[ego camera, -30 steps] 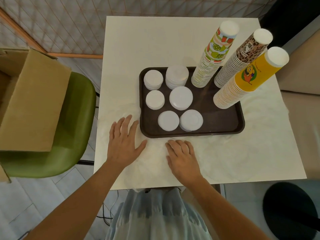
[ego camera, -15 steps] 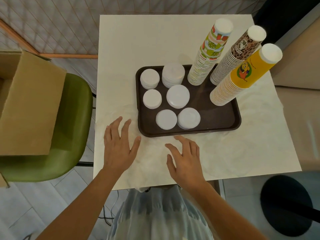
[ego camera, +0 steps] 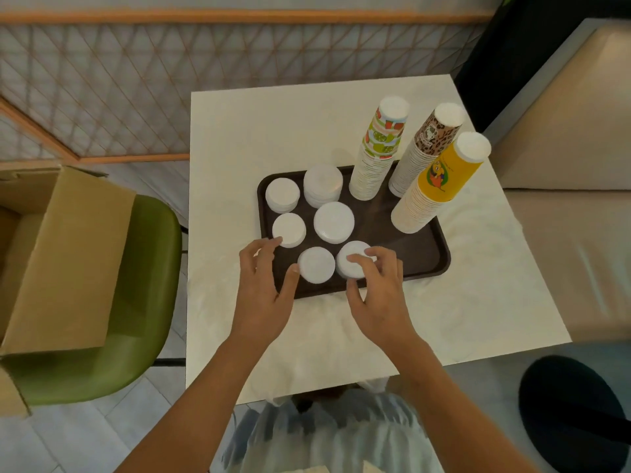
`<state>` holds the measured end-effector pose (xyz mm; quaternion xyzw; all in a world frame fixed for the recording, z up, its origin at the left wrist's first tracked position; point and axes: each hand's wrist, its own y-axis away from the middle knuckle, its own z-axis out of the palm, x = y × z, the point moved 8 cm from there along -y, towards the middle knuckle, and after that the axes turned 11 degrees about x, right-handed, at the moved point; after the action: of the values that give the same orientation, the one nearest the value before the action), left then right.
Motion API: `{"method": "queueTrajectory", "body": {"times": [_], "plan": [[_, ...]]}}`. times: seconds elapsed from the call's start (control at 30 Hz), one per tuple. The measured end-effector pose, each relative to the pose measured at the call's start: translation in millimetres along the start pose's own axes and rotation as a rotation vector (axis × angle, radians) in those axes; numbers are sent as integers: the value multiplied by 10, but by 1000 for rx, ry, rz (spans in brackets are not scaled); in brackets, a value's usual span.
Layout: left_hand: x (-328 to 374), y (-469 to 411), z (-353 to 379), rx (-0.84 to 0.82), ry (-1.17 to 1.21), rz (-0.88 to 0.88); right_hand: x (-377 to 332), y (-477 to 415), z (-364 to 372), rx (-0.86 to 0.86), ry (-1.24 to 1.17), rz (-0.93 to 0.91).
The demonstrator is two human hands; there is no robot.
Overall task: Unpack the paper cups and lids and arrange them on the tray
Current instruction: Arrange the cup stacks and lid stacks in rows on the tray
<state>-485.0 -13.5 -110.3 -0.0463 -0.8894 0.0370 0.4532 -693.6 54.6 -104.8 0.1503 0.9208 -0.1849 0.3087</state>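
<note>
A dark brown tray (ego camera: pixel 403 247) sits on the white table (ego camera: pixel 478 302). Several stacks of white lids fill its left half. Three tall upside-down cup stacks lean at its right: fruit-patterned (ego camera: pixel 375 155), leopard-print (ego camera: pixel 423 148) and yellow (ego camera: pixel 433 186). My right hand (ego camera: pixel 379 295) curls over the front right lid stack (ego camera: pixel 351 264), fingers on top and thumb at its near side. My left hand (ego camera: pixel 264 291) hovers over the tray's front left corner. Its thumb touches the front left lid stack (ego camera: pixel 316 269) and its fingertips reach the middle left lid stack (ego camera: pixel 289 229).
An open cardboard box (ego camera: pixel 58 254) rests on a green chair (ego camera: pixel 136 302) left of the table. A beige seat (ego camera: pixel 563 165) stands to the right, with a black round stool (ego camera: pixel 573 414) near the table's front right corner. A lattice screen lines the wall behind.
Both hands lifted off the table in front of the tray and moved forward onto its front edge. The right hand took hold of the front right lid stack. The camera view pulled back.
</note>
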Motion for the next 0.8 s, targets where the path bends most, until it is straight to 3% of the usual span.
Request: {"method": "queueTrajectory", "body": {"times": [0.17,0.33,0.43,0.57,0.7,0.8], "plan": [[279,-259,311,-70,-125,151,281,-293,26,-116,51,117],[234,-423,818,-157,-334,102,769,-502,181,-315,71,382],[184,-326,946,-98,-469,68,951,-560,357,-410,48,435],[165,-116,1095,-63,-559,52,1017,-572,576,-517,57,379],[151,-23,1164,-57,-609,61,947,-520,672,-584,211,104],[150,0,1154,-33,-620,66,989,-527,672,-629,220,65]]}}
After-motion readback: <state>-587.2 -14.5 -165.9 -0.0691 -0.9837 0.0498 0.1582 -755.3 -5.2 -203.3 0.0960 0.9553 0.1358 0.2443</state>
